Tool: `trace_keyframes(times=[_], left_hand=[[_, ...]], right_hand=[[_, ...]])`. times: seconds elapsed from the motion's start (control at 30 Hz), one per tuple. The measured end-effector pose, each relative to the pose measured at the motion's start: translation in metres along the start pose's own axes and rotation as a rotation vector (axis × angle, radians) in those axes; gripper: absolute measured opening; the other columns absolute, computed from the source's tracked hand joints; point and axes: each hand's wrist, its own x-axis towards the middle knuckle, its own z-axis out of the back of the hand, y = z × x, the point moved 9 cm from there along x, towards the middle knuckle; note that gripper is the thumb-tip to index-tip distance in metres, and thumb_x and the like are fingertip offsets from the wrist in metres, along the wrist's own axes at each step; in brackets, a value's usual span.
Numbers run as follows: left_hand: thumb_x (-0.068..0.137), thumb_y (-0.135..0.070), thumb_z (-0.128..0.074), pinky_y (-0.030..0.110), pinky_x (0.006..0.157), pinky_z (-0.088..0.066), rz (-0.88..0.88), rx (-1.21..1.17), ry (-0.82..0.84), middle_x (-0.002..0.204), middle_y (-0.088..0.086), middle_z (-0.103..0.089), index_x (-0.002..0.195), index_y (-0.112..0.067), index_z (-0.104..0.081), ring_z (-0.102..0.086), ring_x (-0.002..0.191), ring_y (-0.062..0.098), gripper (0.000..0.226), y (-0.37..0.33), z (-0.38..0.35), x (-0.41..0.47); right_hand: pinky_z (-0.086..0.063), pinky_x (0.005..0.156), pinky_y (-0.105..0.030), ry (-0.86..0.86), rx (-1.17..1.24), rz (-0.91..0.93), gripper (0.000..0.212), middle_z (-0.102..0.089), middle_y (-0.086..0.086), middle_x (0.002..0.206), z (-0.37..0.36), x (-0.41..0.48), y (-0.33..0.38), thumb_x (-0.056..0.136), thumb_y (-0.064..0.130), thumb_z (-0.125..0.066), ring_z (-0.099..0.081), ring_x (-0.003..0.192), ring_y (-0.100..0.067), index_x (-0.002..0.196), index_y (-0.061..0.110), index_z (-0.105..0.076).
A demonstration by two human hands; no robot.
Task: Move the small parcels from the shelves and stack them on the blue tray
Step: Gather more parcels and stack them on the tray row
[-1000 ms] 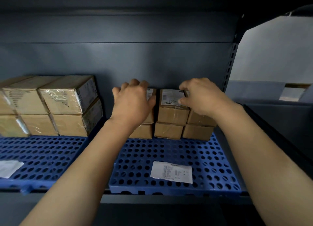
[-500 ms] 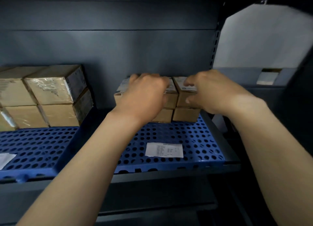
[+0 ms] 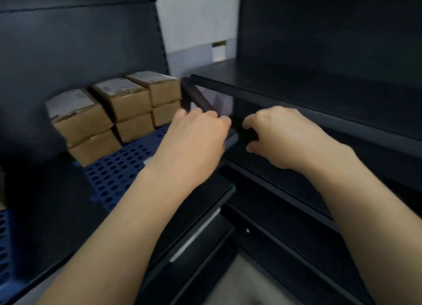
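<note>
Small brown parcels (image 3: pixel 124 99) with pale labels stand in three stacks of two at the back of a blue perforated tray (image 3: pixel 118 172) on the left shelf. My left hand (image 3: pixel 196 135) hovers just right of the stacks, clear of them, fingers curled into a loose fist with nothing in it. My right hand (image 3: pixel 280 138) is beside it, in front of the dark shelf on the right, with finger and thumb apart and nothing held. The frame is blurred by motion.
An empty dark metal shelf (image 3: pixel 308 92) juts out at the right, with more dark shelves (image 3: pixel 274 204) below it. A second blue tray (image 3: pixel 3 240) shows at the far left edge. A perforated upright (image 3: pixel 162 44) separates the two shelving units.
Both hands have come off the parcel stacks and drawn back to the right, empty. The view has swung right, so the stacks now sit at the left and the larger boxes are out of sight.
</note>
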Motion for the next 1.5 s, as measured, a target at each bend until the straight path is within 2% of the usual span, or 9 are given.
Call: trace_keyframes(times=[0.07, 0.17, 0.37, 0.57, 0.67, 0.83, 0.97, 1.1, 1.5], left_hand=[[0.094, -0.028, -0.045, 0.036, 0.083, -0.031, -0.118, -0.047, 0.000, 0.113, 0.001, -0.056, 0.117, -0.020, -0.049, -0.049, 0.107, 0.026, 0.025, -0.041, 0.001, 0.003], [0.095, -0.030, -0.044, 0.037, 0.087, -0.033, -0.296, -0.117, -0.004, 0.117, 0.000, -0.056, 0.124, -0.022, -0.048, -0.048, 0.109, 0.024, 0.030, -0.112, 0.002, 0.004], [0.096, -0.030, -0.044, 0.035, 0.086, -0.032, -0.650, -0.222, -0.020, 0.111, -0.002, -0.059, 0.120, -0.022, -0.051, -0.052, 0.103, 0.021, 0.026, -0.264, 0.011, -0.018], [0.096, -0.030, -0.044, 0.035, 0.090, -0.032, -0.925, -0.365, 0.009, 0.109, -0.004, -0.058, 0.118, -0.022, -0.051, -0.050, 0.101, 0.020, 0.024, -0.427, 0.038, -0.070], [0.097, -0.030, -0.043, 0.036, 0.093, -0.034, -1.028, -0.400, 0.029, 0.109, -0.003, -0.059, 0.119, -0.021, -0.051, -0.051, 0.102, 0.020, 0.025, -0.507, 0.053, -0.100], [0.097, -0.030, -0.044, 0.036, 0.093, -0.035, -1.099, -0.439, 0.069, 0.110, -0.002, -0.059, 0.119, -0.020, -0.052, -0.051, 0.104, 0.020, 0.026, -0.614, 0.067, -0.143], [0.097, -0.031, -0.043, 0.036, 0.092, -0.035, -1.108, -0.422, 0.117, 0.111, -0.002, -0.059, 0.120, -0.020, -0.051, -0.051, 0.105, 0.020, 0.027, -0.665, 0.055, -0.161], [0.096, -0.031, -0.043, 0.036, 0.093, -0.035, -1.073, -0.401, 0.173, 0.115, -0.001, -0.058, 0.123, -0.020, -0.050, -0.050, 0.108, 0.021, 0.030, -0.690, 0.036, -0.163], [0.096, -0.030, -0.045, 0.036, 0.092, -0.037, -0.988, -0.404, 0.252, 0.116, 0.001, -0.058, 0.124, -0.019, -0.051, -0.051, 0.108, 0.021, 0.031, -0.731, -0.024, -0.129]], right_hand=[[-0.041, 0.081, -0.033, 0.048, -0.013, -0.124, 0.033, -0.064, -0.005, 0.114, -0.007, -0.040, -0.030, 0.091, 0.028, -0.058, -0.059, 0.105, -0.027, 0.123, 0.018, -0.057], [-0.038, 0.077, -0.031, 0.099, -0.048, -0.302, 0.032, -0.065, -0.005, 0.110, -0.015, -0.106, -0.075, 0.092, 0.028, -0.058, -0.060, 0.101, -0.026, 0.121, 0.017, -0.058], [-0.040, 0.082, -0.032, 0.203, -0.092, -0.663, 0.029, -0.066, -0.006, 0.109, -0.027, -0.256, -0.155, 0.092, 0.026, -0.058, -0.061, 0.100, -0.026, 0.118, 0.014, -0.060], [-0.045, 0.085, -0.034, 0.308, -0.111, -0.971, 0.028, -0.067, -0.006, 0.108, -0.027, -0.435, -0.220, 0.091, 0.025, -0.057, -0.062, 0.100, -0.027, 0.117, 0.015, -0.059], [-0.042, 0.079, -0.032, 0.307, -0.099, -1.098, 0.028, -0.066, -0.005, 0.107, -0.020, -0.521, -0.247, 0.091, 0.027, -0.057, -0.061, 0.099, -0.026, 0.117, 0.017, -0.059], [-0.047, 0.077, -0.034, 0.318, -0.081, -1.229, 0.032, -0.066, -0.005, 0.104, -0.021, -0.629, -0.284, 0.091, 0.033, -0.058, -0.063, 0.095, -0.025, 0.119, 0.017, -0.057], [-0.047, 0.078, -0.034, 0.302, -0.023, -1.252, 0.039, -0.065, -0.007, 0.109, -0.035, -0.670, -0.305, 0.090, 0.039, -0.057, -0.061, 0.100, -0.026, 0.123, 0.017, -0.055], [-0.045, 0.074, -0.032, 0.297, 0.052, -1.226, 0.043, -0.064, -0.007, 0.110, -0.052, -0.681, -0.321, 0.091, 0.043, -0.055, -0.061, 0.099, -0.025, 0.124, 0.016, -0.053], [-0.049, 0.078, -0.031, 0.366, 0.125, -1.148, 0.047, -0.062, -0.007, 0.115, -0.105, -0.666, -0.377, 0.092, 0.046, -0.054, -0.061, 0.103, -0.023, 0.127, 0.015, -0.052]])
